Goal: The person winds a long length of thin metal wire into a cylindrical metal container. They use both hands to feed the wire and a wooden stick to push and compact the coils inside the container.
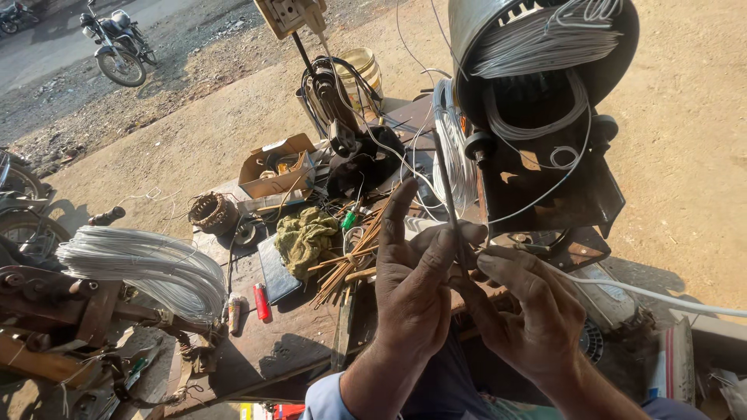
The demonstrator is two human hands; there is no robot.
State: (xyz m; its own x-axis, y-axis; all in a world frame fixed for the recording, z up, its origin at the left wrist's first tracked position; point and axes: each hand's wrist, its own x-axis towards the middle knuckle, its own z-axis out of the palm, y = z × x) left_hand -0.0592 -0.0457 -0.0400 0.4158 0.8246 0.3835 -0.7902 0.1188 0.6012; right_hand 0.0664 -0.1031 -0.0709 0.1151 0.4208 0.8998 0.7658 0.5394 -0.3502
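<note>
Lower left of frame: a loose hank of pale grey winding wire (148, 268) lies draped on a rusty metal frame (54, 299). Right of it, on the cluttered wooden bench (268, 342), lie a red lighter (261, 302), a crumpled olive-green rag (305, 237) and a bundle of thin brown sticks (354, 253). Centre: left hand (416, 284), grip narrow, thumb and forefinger pinched on a thin dark straight strip (449, 194) that stands nearly upright between the hands. Right hand (529, 307), grip likewise pinched, on the strip's lower end; the hands touch. Judged step: holding and working the strip by fingertip; the next move would need a steady pinch, as the strip looks slender and flexible. Upper right: a dark motor housing (545, 101) with white wire coils (545, 43) hanging from its slots.
</note>
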